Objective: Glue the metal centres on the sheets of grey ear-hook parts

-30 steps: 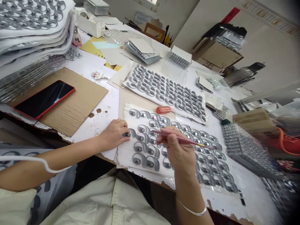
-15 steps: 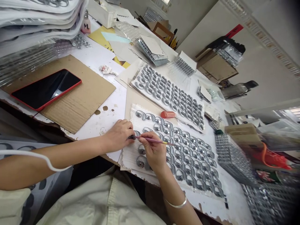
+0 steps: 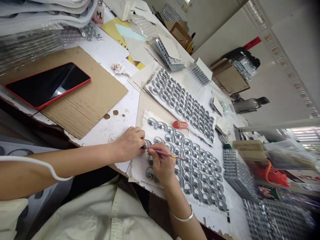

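Pinching a small dark piece (image 3: 144, 147) in the left hand (image 3: 130, 144), a person at a crowded bench (image 3: 117, 133) held it at the near end of a white ribbed sheet (image 3: 137, 170), while the right hand (image 3: 162, 163) gripped a slim paintbrush (image 3: 166, 153) like a pen. Its tip came in at the left grip. Both grips were narrow, the left closed on the piece and the right closed on the brush; the bristles were too small to make out.

Just beyond the grips, rows of curved, chrome-look pieces (image 3: 197, 176) covered the sheet, with the right palm close above them. Farther ahead lay a second loaded sheet (image 3: 180, 103), and an orange-handled tool (image 3: 180, 124) rested between the two sheets. Left of the grips, a red-cased phone (image 3: 47, 86) sat on a cardboard pad (image 3: 105, 96).

The work appeared to leave little margin. A tremor or a hard press of the brush could have popped the tiny piece from the fingertips and lost it among the rows. The right hand or its metal bangle (image 3: 182, 218), dragged low, could have knocked neighbouring pieces out of line.
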